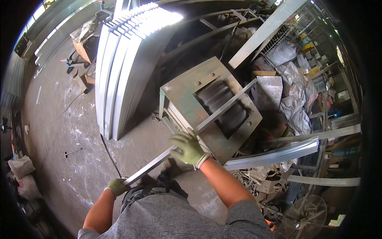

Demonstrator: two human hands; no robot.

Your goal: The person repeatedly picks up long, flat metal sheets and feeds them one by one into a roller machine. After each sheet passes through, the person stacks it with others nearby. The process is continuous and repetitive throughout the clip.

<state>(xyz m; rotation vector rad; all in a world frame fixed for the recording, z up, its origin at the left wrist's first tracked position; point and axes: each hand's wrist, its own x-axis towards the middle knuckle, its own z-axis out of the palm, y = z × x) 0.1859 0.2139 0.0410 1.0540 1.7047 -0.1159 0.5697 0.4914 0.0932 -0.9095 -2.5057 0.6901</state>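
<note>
A long, slim metal bar (pixel 152 165) slants from lower left to upper right, across the top of a worn, greenish steel machine (pixel 181 85). In the machine's rectangular opening sits a dark, ribbed roller (pixel 218 99), and the bar crosses over it. My left hand (pixel 116 186), in a light green glove, is closed round the bar's near end. Farther along, at the machine's near edge, my gloved right hand (pixel 187 147) curls over the bar; its palm side is hidden.
A tall stack of pale metal profiles (pixel 119 79) stands left of the machine. More profiles (pixel 274 153) lie at the right, close to my right arm. Crumpled white sacks (pixel 294 99) are piled beyond them. A caged fan (pixel 306 217) is at the lower right. Scraps dot the concrete floor (pixel 55 131).
</note>
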